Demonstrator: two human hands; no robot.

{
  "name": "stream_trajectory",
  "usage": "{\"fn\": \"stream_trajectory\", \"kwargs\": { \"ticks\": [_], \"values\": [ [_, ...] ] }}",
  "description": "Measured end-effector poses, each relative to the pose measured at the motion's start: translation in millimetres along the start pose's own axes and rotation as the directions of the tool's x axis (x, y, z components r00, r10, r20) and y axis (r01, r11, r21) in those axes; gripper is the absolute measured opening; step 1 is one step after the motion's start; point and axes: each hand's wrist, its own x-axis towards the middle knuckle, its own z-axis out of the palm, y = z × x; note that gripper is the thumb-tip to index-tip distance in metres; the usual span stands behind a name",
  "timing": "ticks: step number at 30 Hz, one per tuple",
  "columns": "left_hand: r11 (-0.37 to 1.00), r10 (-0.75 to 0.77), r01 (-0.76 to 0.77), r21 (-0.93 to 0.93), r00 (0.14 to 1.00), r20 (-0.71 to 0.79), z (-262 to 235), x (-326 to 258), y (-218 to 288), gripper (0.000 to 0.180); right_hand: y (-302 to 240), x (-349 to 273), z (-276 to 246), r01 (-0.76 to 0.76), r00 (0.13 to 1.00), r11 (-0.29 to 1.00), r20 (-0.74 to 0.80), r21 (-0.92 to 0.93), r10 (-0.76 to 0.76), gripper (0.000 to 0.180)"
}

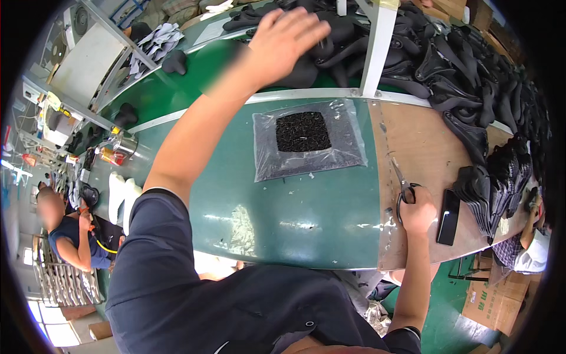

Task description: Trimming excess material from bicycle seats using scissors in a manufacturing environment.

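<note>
My left hand [286, 47] reaches to the far side of the table, fingers stretched out, over the edge of a heap of black bicycle saddles [436, 62]. Whether it touches a saddle I cannot tell. In my right hand [420, 210] are dark-handled scissors [403, 187], blades pointing away from me, low over the brown board. Between my arms a clear plastic bag [268, 168] lies flat on the green tabletop. Many small black pieces [302, 132] show through a squarish dark area in its middle; their exact kind is too small to make out.
A phone [449, 217] lies right of my right hand, beside stacked black saddle parts [479, 192]. A white metal post [377, 50] rises at the table's far rail. At left, a co-worker [73, 236] holds a tool with a yellow hose. Cardboard boxes [498, 301] stand lower right.
</note>
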Motion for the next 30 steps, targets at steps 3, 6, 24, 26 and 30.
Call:
{"fn": "stream_trajectory", "kwargs": {
  "ticks": [3,6,24,26,30],
  "values": [
    [0.953,-0.227,0.156,-0.259,0.934,-0.275,14,26,0,0.023,2,-2,-3,-0.030,1.000,0.999,0.004,-0.037,0.030,0.029],
    [0.846,-0.440,0.446,-0.291,0.893,0.091,62,-34,-17,0.041,4,-1,0,-0.045,0.999,0.999,0.002,-0.026,0.045,0.027],
    [0.304,-0.748,0.926,0.223,0.088,0.658,218,-274,-117,0.080,-2,11,5,0.015,0.996,0.999,0.094,-0.033,-0.012,0.032],
    [0.306,-0.749,0.933,0.190,0.113,0.653,232,-277,-116,0.077,-4,11,4,-0.009,0.993,0.999,0.116,-0.033,0.013,0.031],
    [0.398,-0.751,0.909,0.123,0.246,0.612,247,-281,-123,0.061,-2,13,11,0.012,0.994,0.999,0.107,-0.034,-0.008,0.031]
  ]
}}
